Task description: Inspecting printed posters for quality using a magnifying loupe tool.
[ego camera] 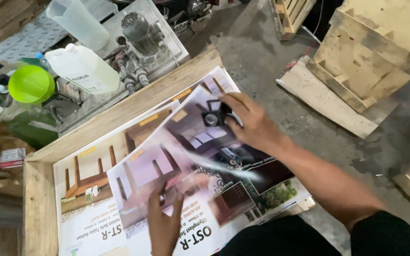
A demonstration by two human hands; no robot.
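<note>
Grey concrete floor [262, 52] spreads under a cluttered workshop corner, seen from above. Far left sits a lime-green funnel [31, 84], and just beside it lie two translucent white plastic jugs [82, 68] next to a grey metal pump motor [139, 31]. Below them a shallow wooden crate [39, 199] runs across the middle, its rim bare along the left and top edges. Inside the crate lies a stack of glossy printed posters [88, 199] showing furniture. The left hand [163, 223] pinches the near edge of the top sheet [176, 156], which is lifted and blurred, fingers closed on the paper. Further right, the right hand [252, 124] presses down on the sheet's far corner, fingers curled narrow around a small black object [214, 114]; what it is cannot be told. At the far right, pale wooden pallets [366, 61] rest on the floor.
</note>
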